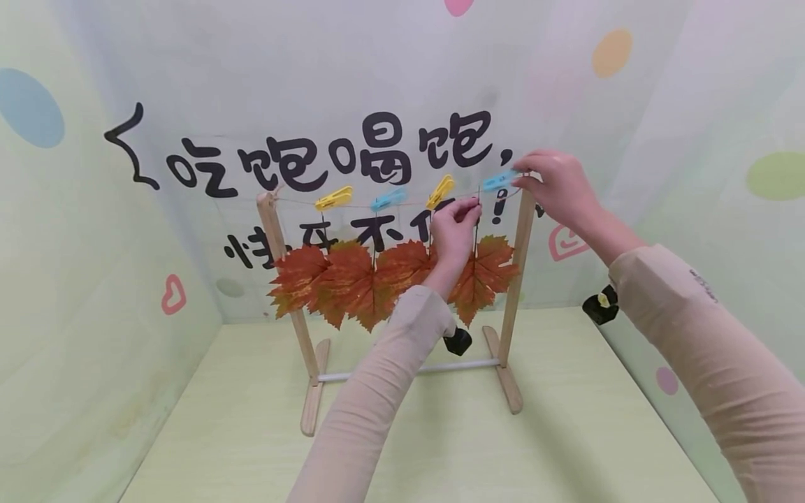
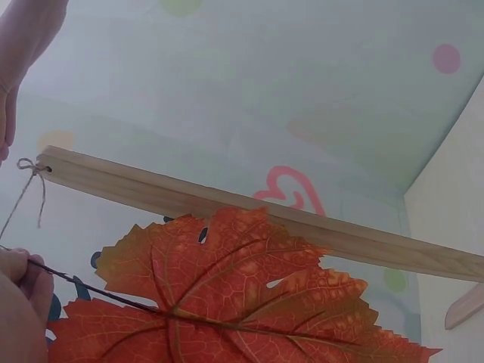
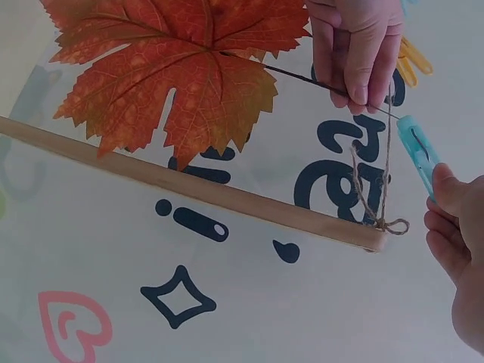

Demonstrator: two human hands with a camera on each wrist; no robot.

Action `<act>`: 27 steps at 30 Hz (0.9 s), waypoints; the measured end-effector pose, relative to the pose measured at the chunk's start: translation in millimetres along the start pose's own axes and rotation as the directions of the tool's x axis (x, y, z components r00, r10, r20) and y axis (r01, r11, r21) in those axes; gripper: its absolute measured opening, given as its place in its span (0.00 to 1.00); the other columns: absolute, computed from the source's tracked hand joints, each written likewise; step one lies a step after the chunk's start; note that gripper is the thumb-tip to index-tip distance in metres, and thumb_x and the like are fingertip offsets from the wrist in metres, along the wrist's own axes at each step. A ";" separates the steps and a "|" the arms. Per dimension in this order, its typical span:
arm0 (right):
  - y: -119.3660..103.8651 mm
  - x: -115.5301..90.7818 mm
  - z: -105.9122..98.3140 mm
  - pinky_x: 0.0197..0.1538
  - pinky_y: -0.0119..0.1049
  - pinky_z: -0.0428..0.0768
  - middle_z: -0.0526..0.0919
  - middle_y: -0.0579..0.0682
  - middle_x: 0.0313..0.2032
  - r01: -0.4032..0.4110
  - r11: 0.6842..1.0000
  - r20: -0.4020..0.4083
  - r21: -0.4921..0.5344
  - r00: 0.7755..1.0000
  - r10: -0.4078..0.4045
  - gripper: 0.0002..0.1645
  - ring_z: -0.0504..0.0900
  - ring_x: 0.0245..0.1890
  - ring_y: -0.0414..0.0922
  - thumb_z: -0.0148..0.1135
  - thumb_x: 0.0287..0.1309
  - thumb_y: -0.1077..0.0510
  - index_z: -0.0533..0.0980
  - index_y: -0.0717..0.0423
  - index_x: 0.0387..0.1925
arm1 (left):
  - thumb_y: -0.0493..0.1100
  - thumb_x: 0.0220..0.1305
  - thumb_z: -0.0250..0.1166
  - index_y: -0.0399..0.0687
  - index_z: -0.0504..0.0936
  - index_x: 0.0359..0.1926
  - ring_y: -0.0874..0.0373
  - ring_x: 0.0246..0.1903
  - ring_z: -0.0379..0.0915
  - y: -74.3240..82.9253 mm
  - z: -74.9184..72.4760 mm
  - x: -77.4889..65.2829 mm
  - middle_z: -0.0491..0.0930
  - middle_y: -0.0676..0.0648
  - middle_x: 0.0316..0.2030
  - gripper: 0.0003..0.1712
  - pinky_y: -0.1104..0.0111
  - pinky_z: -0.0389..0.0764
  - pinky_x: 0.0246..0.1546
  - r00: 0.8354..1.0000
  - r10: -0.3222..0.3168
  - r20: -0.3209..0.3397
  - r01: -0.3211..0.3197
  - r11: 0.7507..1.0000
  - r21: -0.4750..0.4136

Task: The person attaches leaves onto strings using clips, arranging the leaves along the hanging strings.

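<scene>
An orange-red artificial leaf [image 1: 487,272] hangs at the right end of a twine line [image 1: 409,203]. My left hand [image 1: 454,234] pinches its thin dark stem [image 3: 302,78] near the top. With thumb and fingers, my right hand [image 1: 556,185] pinches the handle end of a light blue clothespin [image 3: 417,147]. The clothespin's tip meets the twine and the stem's end; whether it bites on both I cannot tell. Farther left, two yellow clothespins [image 1: 334,198] and another blue clothespin [image 1: 389,200] sit on the twine, with more leaves [image 1: 352,279] below them.
The twine is tied between two wooden posts [image 1: 522,272] with wooden feet [image 1: 503,377], joined low down by a white rod [image 1: 459,365]. The stand rests on a pale yellow-green table [image 1: 251,433]. Behind it hangs a printed backdrop [image 1: 251,63] with black characters.
</scene>
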State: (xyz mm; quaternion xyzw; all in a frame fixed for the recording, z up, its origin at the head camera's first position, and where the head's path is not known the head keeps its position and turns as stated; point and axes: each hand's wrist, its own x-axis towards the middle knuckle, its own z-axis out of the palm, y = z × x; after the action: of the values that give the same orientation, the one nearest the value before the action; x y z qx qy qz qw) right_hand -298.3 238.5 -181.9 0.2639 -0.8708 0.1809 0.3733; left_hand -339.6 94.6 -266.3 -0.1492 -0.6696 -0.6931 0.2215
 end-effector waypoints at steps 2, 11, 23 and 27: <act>1.4 1.8 1.3 0.41 0.45 0.76 0.82 0.61 0.34 0.000 1.000 0.020 -0.008 1.000 0.000 0.10 0.78 0.35 0.54 0.64 0.48 0.69 0.79 0.69 0.36 | 0.36 0.56 0.64 0.40 0.84 0.40 0.60 0.33 0.78 -0.1 0.6 0.0 0.83 0.45 0.36 0.10 0.78 0.78 0.36 1.000 -0.003 -0.001 0.003 1.000 -0.006; 6.2 9.2 5.7 0.41 0.46 0.75 0.82 0.62 0.33 0.012 1.000 0.023 -0.006 1.000 -0.012 0.08 0.78 0.34 0.55 0.63 0.49 0.70 0.79 0.70 0.34 | 0.36 0.56 0.63 0.38 0.83 0.40 0.59 0.33 0.78 -1.3 2.2 0.4 0.83 0.44 0.36 0.10 0.77 0.78 0.35 1.000 -0.009 -0.022 0.008 0.999 -0.031; 3.5 17.2 2.2 0.40 0.44 0.76 0.81 0.63 0.36 -0.117 0.993 0.190 -0.026 0.975 0.119 0.10 0.76 0.33 0.53 0.60 0.53 0.69 0.79 0.70 0.38 | 0.35 0.56 0.62 0.37 0.83 0.41 0.59 0.34 0.79 -3.6 5.0 -0.7 0.82 0.44 0.37 0.11 0.77 0.78 0.37 1.000 -0.007 -0.010 0.006 0.997 -0.077; 2.9 19.9 3.0 0.38 0.42 0.75 0.81 0.62 0.34 -0.104 0.994 0.219 -0.032 0.970 0.108 0.10 0.76 0.31 0.52 0.61 0.52 0.69 0.79 0.70 0.38 | 0.36 0.56 0.62 0.37 0.83 0.41 0.59 0.34 0.78 -4.9 5.6 -0.4 0.82 0.44 0.36 0.11 0.77 0.78 0.37 1.000 -0.022 -0.006 0.021 0.996 -0.084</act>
State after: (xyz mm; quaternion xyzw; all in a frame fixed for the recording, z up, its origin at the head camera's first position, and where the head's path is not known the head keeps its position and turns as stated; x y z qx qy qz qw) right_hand -313.2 232.8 -169.3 0.2316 -0.9216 0.1611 0.2667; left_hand -342.2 100.2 -270.4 -0.1486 -0.6405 -0.7236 0.2099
